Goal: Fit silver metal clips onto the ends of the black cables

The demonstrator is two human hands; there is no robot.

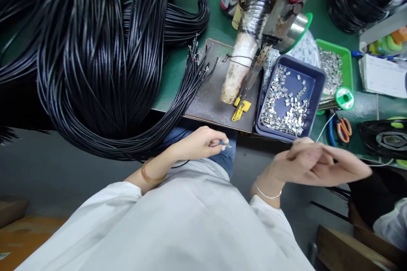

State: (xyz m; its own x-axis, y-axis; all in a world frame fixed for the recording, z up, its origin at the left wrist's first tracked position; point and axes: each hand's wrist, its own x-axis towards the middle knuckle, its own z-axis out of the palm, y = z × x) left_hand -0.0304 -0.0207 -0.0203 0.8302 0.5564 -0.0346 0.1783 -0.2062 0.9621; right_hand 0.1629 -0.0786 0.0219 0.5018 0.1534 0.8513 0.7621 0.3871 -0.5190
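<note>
My left hand point(203, 142) is closed in a pinch in front of the bench edge. A small silver metal connector point(228, 146) sticks out at its fingertips, and a black cable passes below the wrist. My right hand point(313, 163) is bent with its fingers curled together, somewhat blurred, just in front of a blue tray point(318, 80). What it holds, if anything, is hidden. Many small metal connectors point(282, 112) lie loose in that tray. Left of it, a soldering iron point(260, 57) is mounted over a dark board point(206, 97), with a yellow clip point(241, 110) below its tip.
Big bundles of black cable point(104, 51) cover the bench's left side, their stripped ends point(199, 59) on the board. A wrapped duct point(243, 55), solder spool point(345, 98), green tray point(346, 55), orange-handled pliers point(344, 129) and small fan point(388, 139) stand rightward. Another person's sleeve point(392, 224) shows lower right.
</note>
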